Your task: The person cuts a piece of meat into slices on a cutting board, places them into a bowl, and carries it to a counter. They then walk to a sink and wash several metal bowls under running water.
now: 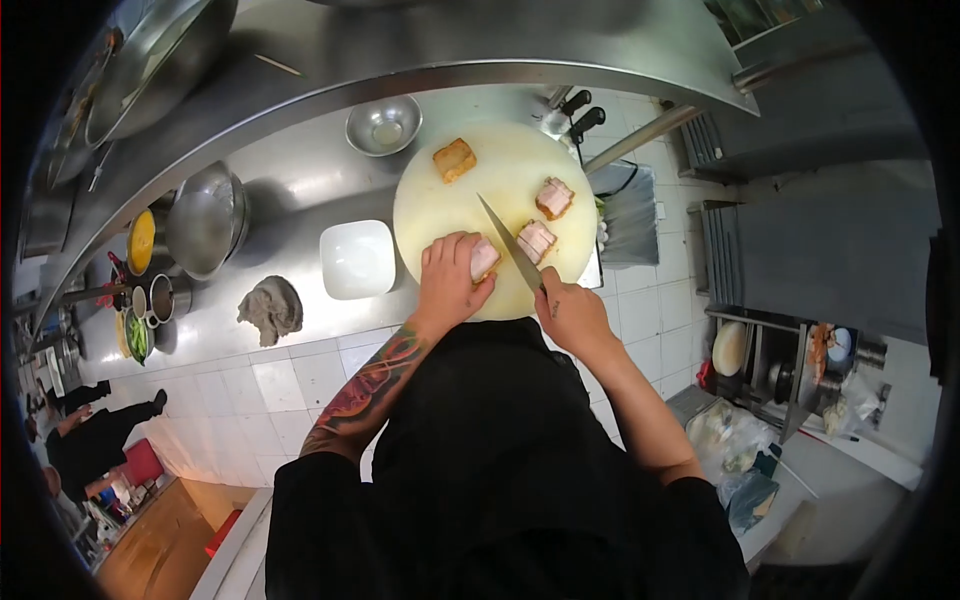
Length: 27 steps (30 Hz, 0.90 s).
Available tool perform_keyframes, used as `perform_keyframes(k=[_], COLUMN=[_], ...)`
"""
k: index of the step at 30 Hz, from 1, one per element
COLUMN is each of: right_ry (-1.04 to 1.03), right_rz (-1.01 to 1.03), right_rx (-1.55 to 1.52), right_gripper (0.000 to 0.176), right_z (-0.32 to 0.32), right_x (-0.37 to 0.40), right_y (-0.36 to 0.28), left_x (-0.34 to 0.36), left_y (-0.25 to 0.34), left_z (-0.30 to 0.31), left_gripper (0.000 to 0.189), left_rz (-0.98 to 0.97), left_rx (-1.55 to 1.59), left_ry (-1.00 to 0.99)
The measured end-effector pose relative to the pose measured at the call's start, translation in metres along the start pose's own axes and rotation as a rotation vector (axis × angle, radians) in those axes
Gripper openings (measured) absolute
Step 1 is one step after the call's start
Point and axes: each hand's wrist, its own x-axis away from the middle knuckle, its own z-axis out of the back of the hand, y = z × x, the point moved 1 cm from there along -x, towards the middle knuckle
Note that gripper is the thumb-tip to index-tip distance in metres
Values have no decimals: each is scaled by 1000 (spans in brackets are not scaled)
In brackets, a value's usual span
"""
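My right hand [572, 312] grips the handle of a kitchen knife [508, 236], its blade slanting up and left over a round white cutting board [430, 205]. Under the fingers of my left hand [450, 280] is a piece of pork belly [484, 259], pressed to the board left of the blade. Just right of the blade lies a sliced pork belly piece [537, 240], and another sliced piece [554, 198] sits further up. A browned, crisp-topped block [454, 160] rests near the board's upper left.
A white square bowl [358, 260] stands left of the board, a metal bowl [384, 126] behind it. A grey cloth [271, 309] and a large steel bowl [205, 220] are further left. Black-handled knives [588, 122] stand at the back right. A metal shelf [420, 55] overhangs the counter.
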Motion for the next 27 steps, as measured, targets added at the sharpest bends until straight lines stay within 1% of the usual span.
perform_keyframes(k=[2,4,5,7,8,10,13,18,20,24,26,27], right_ry=[18,16,14,-1,-11,-47,-115,-218,-285,-213,-139,-137], right_rz=[111,125,141,167,190,192,187,177,162,179,182,180], right_rx=[-7,-2,-3,15,33,55,91,101,127,107,48,47], right_gripper=[16,16,16,16,16,16,15,18,15,17,19,19], right_z=[5,16,21,26,27,30,40,54,64,6,-4,-1], right_x=[-1,9,13,20,23,26,26,20,11,-36,-46,-43], right_y=[5,1,-2,-5,-6,-5,-7,-14,-27,-23,-21,-22], left_x=[6,8,8,10,9,5,3,3,3,7,5,7], left_y=[6,10,7,0,-3,-6,-6,-7,-7,-8,-7,-5], left_z=[3,15,16,14,13,11,12,10,9,7,7,9], left_gripper=[61,58,58,50,50,40,35,33,33,35,35,36], left_rz=[1,-33,-30,-176,-173,-187,-168,-140,-127,-112,-107,-117], left_rx=[1,124,124,183,184,193,198,229,230,241,235,229], left_ry=[22,107,110,53,55,-17,-7,4,10,11,24,28])
